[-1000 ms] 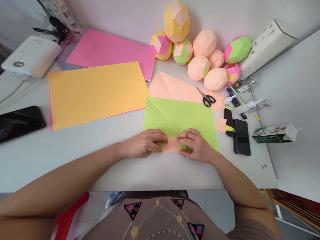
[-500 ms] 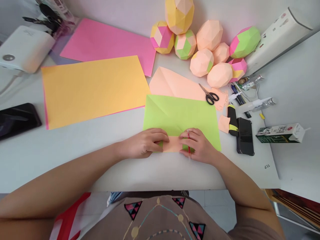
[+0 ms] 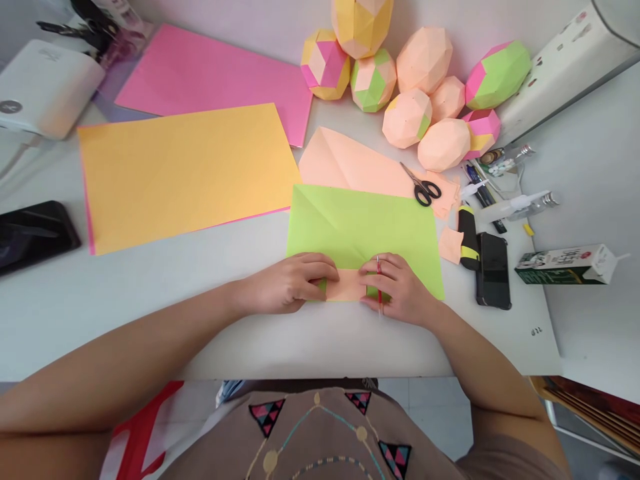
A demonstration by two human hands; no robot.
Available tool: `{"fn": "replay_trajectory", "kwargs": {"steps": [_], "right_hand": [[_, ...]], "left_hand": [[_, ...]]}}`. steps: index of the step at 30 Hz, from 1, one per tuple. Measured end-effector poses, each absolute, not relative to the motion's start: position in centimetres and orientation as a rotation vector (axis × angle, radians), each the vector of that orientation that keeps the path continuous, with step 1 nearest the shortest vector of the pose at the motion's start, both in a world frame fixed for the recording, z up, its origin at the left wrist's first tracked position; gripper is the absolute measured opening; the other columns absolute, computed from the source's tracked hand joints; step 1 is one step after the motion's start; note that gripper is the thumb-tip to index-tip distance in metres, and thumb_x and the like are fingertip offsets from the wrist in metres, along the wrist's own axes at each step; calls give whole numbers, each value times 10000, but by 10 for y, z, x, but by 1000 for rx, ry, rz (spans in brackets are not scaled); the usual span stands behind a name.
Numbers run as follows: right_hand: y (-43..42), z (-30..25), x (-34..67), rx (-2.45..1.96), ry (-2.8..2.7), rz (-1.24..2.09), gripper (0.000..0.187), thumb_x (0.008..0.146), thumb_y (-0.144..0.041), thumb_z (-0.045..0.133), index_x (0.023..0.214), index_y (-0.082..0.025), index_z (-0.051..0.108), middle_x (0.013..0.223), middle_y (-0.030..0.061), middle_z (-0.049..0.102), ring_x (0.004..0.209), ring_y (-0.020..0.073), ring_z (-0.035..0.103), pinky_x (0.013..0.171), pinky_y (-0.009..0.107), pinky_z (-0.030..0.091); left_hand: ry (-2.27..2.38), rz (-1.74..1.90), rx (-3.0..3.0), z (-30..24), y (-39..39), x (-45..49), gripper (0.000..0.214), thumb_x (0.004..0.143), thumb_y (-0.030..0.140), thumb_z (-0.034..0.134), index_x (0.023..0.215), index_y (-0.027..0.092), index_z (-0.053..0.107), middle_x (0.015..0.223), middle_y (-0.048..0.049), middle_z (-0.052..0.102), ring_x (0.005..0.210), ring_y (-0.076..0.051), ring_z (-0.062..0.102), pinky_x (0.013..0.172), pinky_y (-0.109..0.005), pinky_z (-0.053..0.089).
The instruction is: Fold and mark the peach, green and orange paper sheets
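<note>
Two hands (image 3: 297, 285) (image 3: 397, 288), at nine and three o'clock, are pinching a peach paper rectangle (image 3: 346, 285). Slipping could be creasing it.

I count nine paper balls (image 3: 424, 60), two black phones (image 3: 493, 270), one pair of scissors (image 3: 419, 183), one carton (image 3: 565, 265), one power bank (image 3: 55, 87) and two hands (image 3: 287, 285) (image 3: 403, 288).

Paper piece (image 3: 346, 285) on sheet (image 3: 360, 220); paper balls (image 3: 425, 60) behind, carton (image 3: 567, 265) right.
</note>
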State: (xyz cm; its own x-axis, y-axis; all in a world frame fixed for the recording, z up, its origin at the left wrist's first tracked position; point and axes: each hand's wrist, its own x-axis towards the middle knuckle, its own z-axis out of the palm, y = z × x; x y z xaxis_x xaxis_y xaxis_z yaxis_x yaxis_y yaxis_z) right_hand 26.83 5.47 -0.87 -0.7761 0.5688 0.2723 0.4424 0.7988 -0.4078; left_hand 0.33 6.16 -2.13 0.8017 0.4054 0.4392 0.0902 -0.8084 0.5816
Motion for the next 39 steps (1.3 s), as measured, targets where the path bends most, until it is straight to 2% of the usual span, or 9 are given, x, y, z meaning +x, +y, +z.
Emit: {"fn": "replay_trajectory", "kwargs": {"steps": [8,16,29,39], "right_hand": [[55,-9,268,-752,-2586,454,146,861,-249,607,996,-205,576,988,74,666,928,220,585,823,410,479],[55,-10,269,-756,-2582,472,146,862,-261,603,996,-208,578,991,82,658,946,228,580,827,418,482],[58,-6,271,-750,-2563,601,193,840,-207,604,1030,-214,567,1031,82,647,950,220,586,905,457,471],[56,-6,271,-774,-2583,606,226,831,-234,624,1050,-222,569,1044,86,639,979,245,576,886,468,470]], "left_hand": [[386,722,2435,-21,62,4,362,926,75,343,712,183,614,997,-123,654,1008,-219,572,775,-365,499],[353,737,2448,-20,62,3,360,897,30,344,697,176,605,1009,-130,650,1025,-228,575,789,-372,496],[352,715,2456,-19,63,3,366,910,55,336,728,184,626,1015,-127,652,1045,-222,563,802,-375,508],[338,750,2453,-18,62,4,344,884,19,364,705,172,615,997,-134,651,1027,-229,572,786,-366,504]]}}
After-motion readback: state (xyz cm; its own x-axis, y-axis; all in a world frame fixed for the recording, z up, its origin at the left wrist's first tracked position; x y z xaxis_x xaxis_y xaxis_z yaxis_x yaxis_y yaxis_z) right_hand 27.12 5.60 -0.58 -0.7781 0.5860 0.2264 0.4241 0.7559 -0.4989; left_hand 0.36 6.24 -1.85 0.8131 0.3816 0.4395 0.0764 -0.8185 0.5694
